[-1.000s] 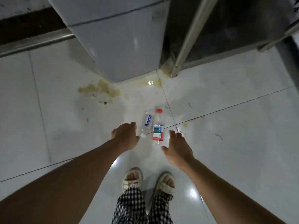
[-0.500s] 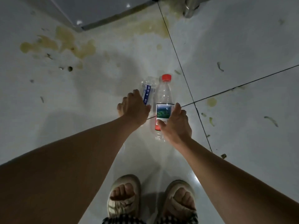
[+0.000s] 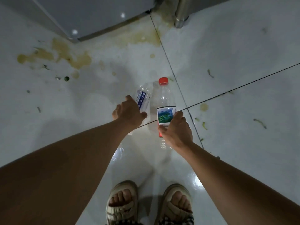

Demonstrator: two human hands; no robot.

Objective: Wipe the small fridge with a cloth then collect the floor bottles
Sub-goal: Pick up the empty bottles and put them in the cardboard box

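- Two clear plastic bottles lie side by side on a stained white tile floor (image 3: 243, 46), just in front of the small fridge (image 3: 90, 15) and a metal leg (image 3: 181, 15), as a person in sandals (image 3: 122, 207) bends over them.
- The right hand (image 3: 176, 132) curls round the red-capped bottle (image 3: 164, 103) at its green label, thumb on one side and fingers on the other, low on the body near the base.
- The left hand (image 3: 129, 113) closes over the lower part of the blue-labelled bottle (image 3: 142, 98), whose bottom end points toward the fridge; how fully the fingers wrap it cannot be told.
- Both bottles look empty or nearly so, and so likely very light; thin walls would dent under a hard squeeze.
- The label band appears the surest hold: paper gives friction where bare plastic may be slick.
- The blue-labelled bottle looks crumpled, so a mid-body grip seems best.
- Yellowish spill (image 3: 68, 56) and dark scraps spread nearby; bottle undersides may be wet or sticky.
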